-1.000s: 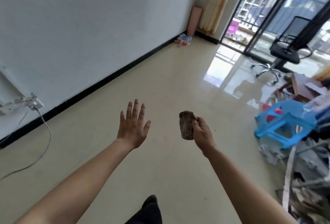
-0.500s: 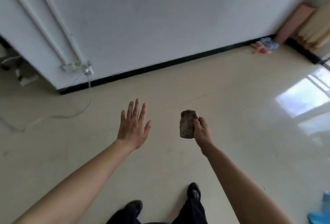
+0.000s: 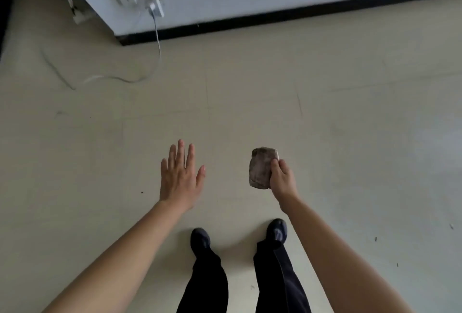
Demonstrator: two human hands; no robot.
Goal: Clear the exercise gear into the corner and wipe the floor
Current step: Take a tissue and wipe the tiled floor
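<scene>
My right hand grips a folded, dirty brown-grey rag and holds it out in the air above the beige tiled floor. My left hand hovers beside it at the same height, palm down, with its fingers straight and spread and nothing in it. Both hands are well above the floor. No exercise gear is in view.
A white wall with a black skirting board runs across the top. A wall socket at the wall's corner has a white cable trailing onto the floor. My two dark shoes stand below the hands. Small specks lie on the tiles.
The view has swung left and tipped down from the room's far end to the floor at my feet. Both hands kept their pose, and the rag stayed in my right hand.
</scene>
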